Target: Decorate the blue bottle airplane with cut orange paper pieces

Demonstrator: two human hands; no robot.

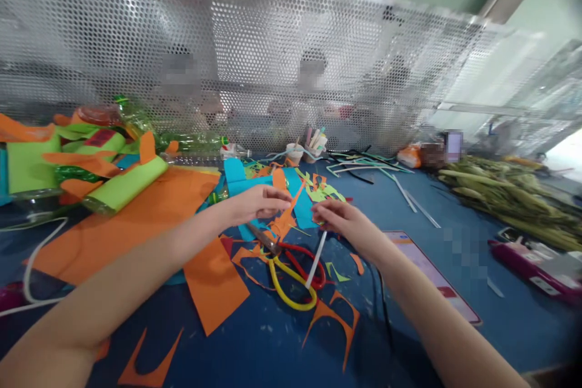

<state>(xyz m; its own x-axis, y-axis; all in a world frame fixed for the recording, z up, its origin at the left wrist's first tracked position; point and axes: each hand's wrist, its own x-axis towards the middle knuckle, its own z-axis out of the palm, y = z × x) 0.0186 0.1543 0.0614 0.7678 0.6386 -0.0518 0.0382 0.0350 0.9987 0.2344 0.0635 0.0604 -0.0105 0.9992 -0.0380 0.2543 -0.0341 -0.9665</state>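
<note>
My left hand (264,203) is over the paper pieces, its fingers curled together; what they hold, if anything, I cannot make out. An orange paper piece (285,222) lies by its fingertips. My right hand (339,216) pinches with thumb and fingers, and a thin white stick (317,259) slants down from it over the scissors. The scissors (291,297) have one yellow and one red handle, with blades pointing up-left. Behind both hands a bottle wrapped in blue paper (304,206) lies among green and orange scraps.
Orange sheets (136,218) and paper-wrapped bottles (127,185) crowd the left. A phone (431,273) lies right of my right arm. Farther right are a pink case (531,267) and dried husks (491,200). Cups with pens (314,145) stand before the perforated metal screen (273,42).
</note>
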